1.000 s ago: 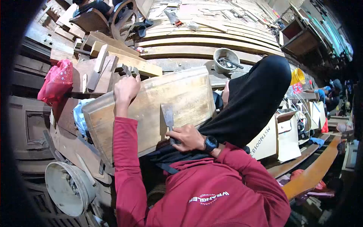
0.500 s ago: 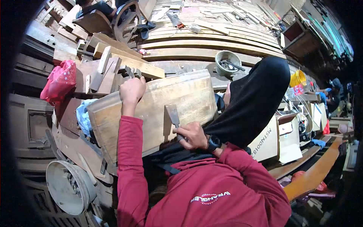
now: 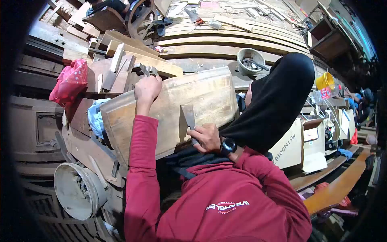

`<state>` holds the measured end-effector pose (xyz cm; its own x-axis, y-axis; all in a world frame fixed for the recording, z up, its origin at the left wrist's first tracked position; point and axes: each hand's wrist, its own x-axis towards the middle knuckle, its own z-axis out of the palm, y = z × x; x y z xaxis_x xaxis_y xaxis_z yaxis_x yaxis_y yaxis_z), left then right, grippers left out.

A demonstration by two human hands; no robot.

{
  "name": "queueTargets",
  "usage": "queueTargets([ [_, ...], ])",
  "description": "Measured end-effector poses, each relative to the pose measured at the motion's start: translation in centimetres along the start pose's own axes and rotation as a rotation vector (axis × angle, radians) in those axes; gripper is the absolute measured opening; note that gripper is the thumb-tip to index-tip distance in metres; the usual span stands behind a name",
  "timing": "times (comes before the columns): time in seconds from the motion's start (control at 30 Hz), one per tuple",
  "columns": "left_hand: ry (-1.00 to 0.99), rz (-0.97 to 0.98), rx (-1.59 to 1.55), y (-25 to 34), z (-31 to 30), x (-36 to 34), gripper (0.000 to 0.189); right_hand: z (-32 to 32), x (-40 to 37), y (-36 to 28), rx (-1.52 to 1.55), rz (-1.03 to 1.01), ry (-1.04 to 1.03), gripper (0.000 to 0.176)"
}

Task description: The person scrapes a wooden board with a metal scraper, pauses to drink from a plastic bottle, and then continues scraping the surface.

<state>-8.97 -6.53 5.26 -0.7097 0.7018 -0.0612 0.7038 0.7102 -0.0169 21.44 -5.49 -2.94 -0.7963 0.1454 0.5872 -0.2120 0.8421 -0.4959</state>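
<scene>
A pale wooden panel (image 3: 209, 92) with a moulded edge lies tilted across my lap. My left hand (image 3: 147, 90) is closed over its far edge, the fingertips hidden behind the wood. In my right hand (image 3: 207, 137) is a putty knife (image 3: 188, 117), gripped by its handle near the panel's close edge. Its flat metal blade points away from me over the middle of the panel, with a dark shadow beside it.
A bucket of small metal pieces (image 3: 250, 61) stands beyond my raised knee. Wood offcuts and a red bag (image 3: 70, 82) are at the left, above a whitish bucket (image 3: 78, 191). Cardboard (image 3: 288, 145) lies right. Another person (image 3: 111, 7) sits at the far left.
The whole scene has shifted slightly right and up in view. Both hands keep their holds, and the putty knife stays at about the same place on the panel.
</scene>
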Motion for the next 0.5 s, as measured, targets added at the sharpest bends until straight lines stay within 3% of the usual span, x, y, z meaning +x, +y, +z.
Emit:
queueTargets([
  [0.13, -0.002, 0.000, -0.009, 0.3, -0.4, -0.4, 0.055, 1.0, -0.2, -0.1, -0.083, -0.024, -0.273, 0.052],
  [0.23, -0.001, 0.002, -0.005, 0.1, -0.1, -0.1, 0.055, 2.1, -0.5, 0.0, -0.150, -0.039, -0.330, 0.059],
  [0.3, -0.007, -0.010, 0.011, 0.1, -0.1, -0.1, 0.056, 2.2, -0.5, 0.3, -0.158, -0.001, -0.280, 0.056],
  [0.4, -0.015, -0.004, 0.019, 0.3, -0.3, -0.5, 0.056, 3.4, -0.3, 0.6, -0.288, 0.223, -0.285, 0.056],
  [0.5, -0.007, 0.011, 0.032, 0.2, -0.2, -0.4, 0.056, 3.4, 0.3, 0.7, -0.249, 0.146, -0.155, 0.055],
])
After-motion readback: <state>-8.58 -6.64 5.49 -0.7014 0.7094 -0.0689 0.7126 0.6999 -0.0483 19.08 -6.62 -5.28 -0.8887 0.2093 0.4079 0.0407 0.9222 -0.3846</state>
